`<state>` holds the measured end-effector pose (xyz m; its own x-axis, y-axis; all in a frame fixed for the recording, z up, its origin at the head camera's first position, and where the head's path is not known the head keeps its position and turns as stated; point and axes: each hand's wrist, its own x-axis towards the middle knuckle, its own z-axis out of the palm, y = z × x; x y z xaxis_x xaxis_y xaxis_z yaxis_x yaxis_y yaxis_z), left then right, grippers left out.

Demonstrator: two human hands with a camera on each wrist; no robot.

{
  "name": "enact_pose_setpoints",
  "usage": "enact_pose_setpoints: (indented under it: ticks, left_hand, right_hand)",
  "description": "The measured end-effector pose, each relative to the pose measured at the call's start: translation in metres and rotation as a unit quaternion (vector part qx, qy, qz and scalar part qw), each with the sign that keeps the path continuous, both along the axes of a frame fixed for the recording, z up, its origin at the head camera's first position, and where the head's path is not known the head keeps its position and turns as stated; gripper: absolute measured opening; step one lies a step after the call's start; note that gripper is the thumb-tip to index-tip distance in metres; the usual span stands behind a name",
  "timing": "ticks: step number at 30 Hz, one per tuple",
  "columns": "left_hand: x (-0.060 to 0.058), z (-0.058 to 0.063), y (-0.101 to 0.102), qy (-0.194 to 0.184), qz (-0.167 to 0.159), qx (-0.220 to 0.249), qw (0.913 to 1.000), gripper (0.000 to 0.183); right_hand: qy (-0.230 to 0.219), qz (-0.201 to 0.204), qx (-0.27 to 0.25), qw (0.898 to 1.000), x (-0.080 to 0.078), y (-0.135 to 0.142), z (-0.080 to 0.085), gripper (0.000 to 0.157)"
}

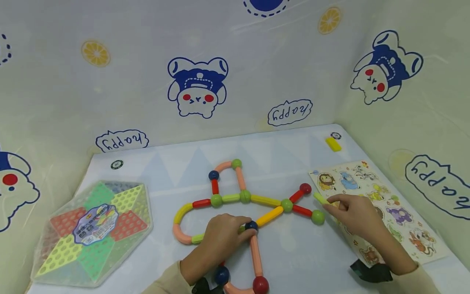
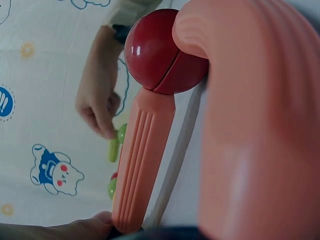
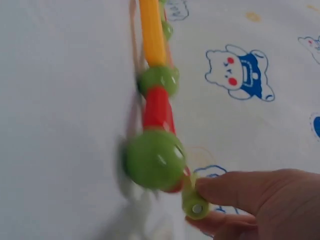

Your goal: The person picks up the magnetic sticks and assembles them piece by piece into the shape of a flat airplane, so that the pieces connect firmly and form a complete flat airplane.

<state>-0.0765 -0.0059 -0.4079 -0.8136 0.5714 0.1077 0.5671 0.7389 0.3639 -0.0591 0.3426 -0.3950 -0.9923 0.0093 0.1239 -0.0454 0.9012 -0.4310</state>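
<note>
A figure of magnetic rods and balls lies on the table. At its lower middle, my left hand pinches a dark blue ball, where a yellow rod and a straight pink rod meet. In the left wrist view, that pink rod rises to a red ball beside a curved pink rod. My right hand holds a short light green rod between thumb and fingers. The rod is close to a green ball on a red rod, seen in the right wrist view.
A clear box lid with coloured panels lies at the left. On the right is a board of animal pictures, partly under my right arm. A yellow block sits near the back right corner.
</note>
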Motion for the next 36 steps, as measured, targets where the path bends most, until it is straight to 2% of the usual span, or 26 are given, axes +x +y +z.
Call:
enact_pose_setpoints:
  ticks: [4,8,12,19,27,36]
  left_hand:
    - [0.002,0.0,0.0,-0.007,0.002,0.007,1.0,0.034]
    - [0.002,-0.001,0.001,-0.001,0.0,0.013,0.9999,0.032]
    - [0.001,-0.001,0.001,-0.001,-0.004,0.013,0.9999,0.032]
    - [0.0,0.001,0.001,0.002,-0.003,0.009,1.0,0.033]
    - [-0.001,0.001,0.0,0.002,-0.001,0.002,1.0,0.034]
    - [0.0,-0.001,0.0,0.0,-0.003,0.013,0.9999,0.032]
  right_hand:
    - [0.022,-0.023,-0.004,0.999,0.008,-0.008,-0.009,0.037]
    - [0.056,-0.053,-0.014,0.997,0.008,-0.014,-0.014,0.031]
    - [0.058,-0.081,-0.031,0.995,0.007,-0.019,-0.016,0.032]
    - [0.04,-0.099,-0.044,0.993,0.002,-0.024,-0.021,0.037]
    - [0.012,-0.083,-0.056,0.995,-0.008,-0.024,-0.02,0.042]
    - [-0.03,-0.087,-0.09,0.992,-0.014,-0.03,-0.02,0.042]
